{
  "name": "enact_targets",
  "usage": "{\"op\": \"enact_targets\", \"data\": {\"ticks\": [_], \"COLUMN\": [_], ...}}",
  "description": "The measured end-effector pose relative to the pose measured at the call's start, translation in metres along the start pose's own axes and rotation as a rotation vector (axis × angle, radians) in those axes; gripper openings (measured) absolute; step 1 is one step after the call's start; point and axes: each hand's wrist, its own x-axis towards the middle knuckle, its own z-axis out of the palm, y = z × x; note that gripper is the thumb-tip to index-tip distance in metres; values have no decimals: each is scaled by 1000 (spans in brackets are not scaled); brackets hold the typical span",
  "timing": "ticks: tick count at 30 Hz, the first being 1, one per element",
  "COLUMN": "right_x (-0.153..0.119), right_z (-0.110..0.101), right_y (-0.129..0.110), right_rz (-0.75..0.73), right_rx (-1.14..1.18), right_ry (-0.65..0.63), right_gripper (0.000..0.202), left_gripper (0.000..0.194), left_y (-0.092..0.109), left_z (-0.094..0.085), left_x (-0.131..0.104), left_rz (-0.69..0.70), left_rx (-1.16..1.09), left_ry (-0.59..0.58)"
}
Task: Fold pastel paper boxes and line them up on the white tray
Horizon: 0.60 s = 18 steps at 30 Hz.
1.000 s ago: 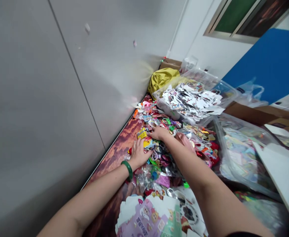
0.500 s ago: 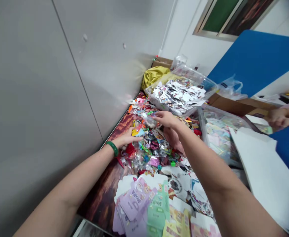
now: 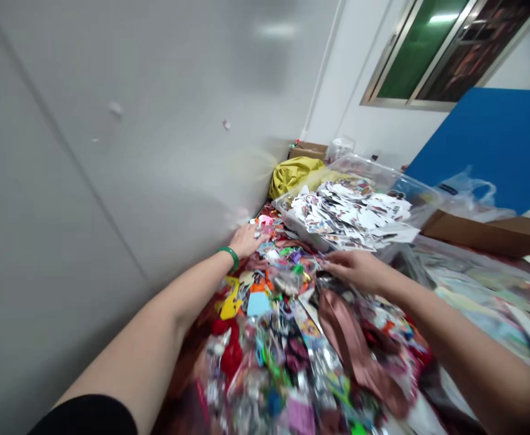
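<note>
Along the left runs a smooth grey wall panel (image 3: 111, 199). Against its foot spreads a heap of small multicoloured trinkets and plastic packets (image 3: 287, 326), filling the middle. Beyond it, at the far right, sits a clear plastic bin of white-backed paper cutouts (image 3: 351, 208), with a crumpled yellow cloth bundle (image 3: 294, 175) just left of it. A dusty-pink fabric strip (image 3: 355, 350) lies on the heap's right side. The left hand (image 3: 248, 240), green-bangled, touches the heap's far left end; the right hand (image 3: 351, 269) is over its right side. I can't tell whether either grip holds anything.

Both hands (image 3: 302, 255) reaching forward, apart.
</note>
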Motion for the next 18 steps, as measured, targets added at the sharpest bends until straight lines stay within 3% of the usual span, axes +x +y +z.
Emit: {"op": "enact_targets", "data": {"ticks": [5, 9, 13, 18], "right_x": [9, 3, 2, -3], "right_z": [6, 0, -3, 11], "right_y": [39, 41, 38, 47], "right_rz": [27, 13, -22, -10], "right_rx": [49, 38, 51, 17], "right_ry": [3, -6, 40, 23], "right_gripper": [39, 41, 38, 37], "left_gripper": [65, 72, 61, 36], "left_y": [-24, -47, -56, -42], "left_z": [59, 96, 113, 114], "left_x": [111, 164, 165, 107], "left_rz": [93, 43, 49, 107], "left_rx": [184, 264, 293, 272], "left_ry": [-73, -161, -235, -283]}}
